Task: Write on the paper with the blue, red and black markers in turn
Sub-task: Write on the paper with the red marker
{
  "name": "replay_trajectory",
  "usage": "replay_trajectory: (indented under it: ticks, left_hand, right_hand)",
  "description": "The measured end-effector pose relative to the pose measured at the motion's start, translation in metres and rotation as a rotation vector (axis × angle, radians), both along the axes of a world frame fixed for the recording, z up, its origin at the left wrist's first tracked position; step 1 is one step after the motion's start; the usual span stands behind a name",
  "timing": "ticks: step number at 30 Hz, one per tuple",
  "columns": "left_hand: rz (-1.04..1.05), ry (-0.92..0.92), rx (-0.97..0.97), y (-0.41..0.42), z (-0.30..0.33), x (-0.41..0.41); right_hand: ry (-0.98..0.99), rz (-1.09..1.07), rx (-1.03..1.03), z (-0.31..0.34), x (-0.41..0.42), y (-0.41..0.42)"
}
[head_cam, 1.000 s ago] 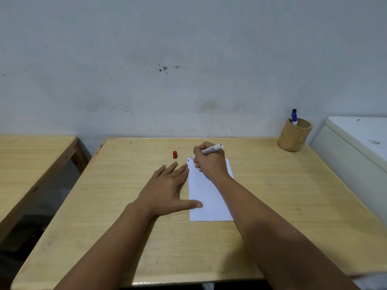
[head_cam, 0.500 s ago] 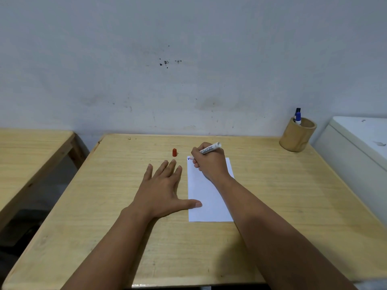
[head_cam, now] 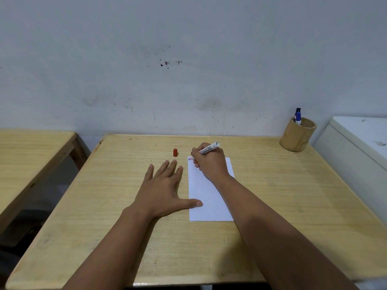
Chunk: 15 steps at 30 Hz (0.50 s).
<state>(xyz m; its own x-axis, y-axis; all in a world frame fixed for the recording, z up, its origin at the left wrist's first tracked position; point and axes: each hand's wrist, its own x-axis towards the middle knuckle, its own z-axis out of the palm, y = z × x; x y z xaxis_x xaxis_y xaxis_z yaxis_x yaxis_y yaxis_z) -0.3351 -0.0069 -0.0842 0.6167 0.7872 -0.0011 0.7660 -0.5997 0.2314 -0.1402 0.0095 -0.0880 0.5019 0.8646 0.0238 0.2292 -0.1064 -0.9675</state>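
A white sheet of paper [head_cam: 209, 197] lies on the wooden desk [head_cam: 117, 216]. My right hand [head_cam: 210, 164] is closed around the white-barrelled red marker [head_cam: 208, 149], its tip touching the paper's top left corner beside a small blue mark. The marker's red cap [head_cam: 175, 152] stands on the desk left of that corner. My left hand [head_cam: 164, 191] lies flat, fingers spread, with its thumb pressing the paper's left edge. The blue marker [head_cam: 298, 118] and a black one stand in a wooden cup [head_cam: 297, 136] at the desk's back right.
A second wooden table [head_cam: 31, 151] stands to the left across a gap. A white cabinet [head_cam: 360, 143] adjoins the desk's right side. A grey wall runs behind the desk.
My left hand has slid slightly left and its fingers have spread wider. My right hand stays at the paper's top left corner with the marker. The view has tilted a little.
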Motion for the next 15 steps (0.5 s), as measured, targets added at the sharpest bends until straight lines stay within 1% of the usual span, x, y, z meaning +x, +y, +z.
replay_trajectory:
  ticks: [6,9,11,14,15]
  left_hand:
    - [0.001,-0.024,0.007,-0.001,0.001,0.0]
    - [-0.001,-0.051,-0.03,-0.004,0.007,0.0]
    - [0.066,-0.196,-0.032,0.0,0.011,0.002]
    - [0.272,-0.532,0.039,0.023,0.017,0.012]
    - [0.318,-0.599,0.021,0.033,0.018,0.016]
  right_hand:
    - [0.059,-0.001,0.024,0.0,0.002,0.0]
    - [0.177,-0.017,0.072,0.001,0.005,0.001]
    - [0.264,-0.024,0.089,0.003,0.007,0.005]
    - [0.367,0.009,0.065,0.01,0.011,0.011]
    - [0.395,0.031,0.046,0.012,0.011,0.011]
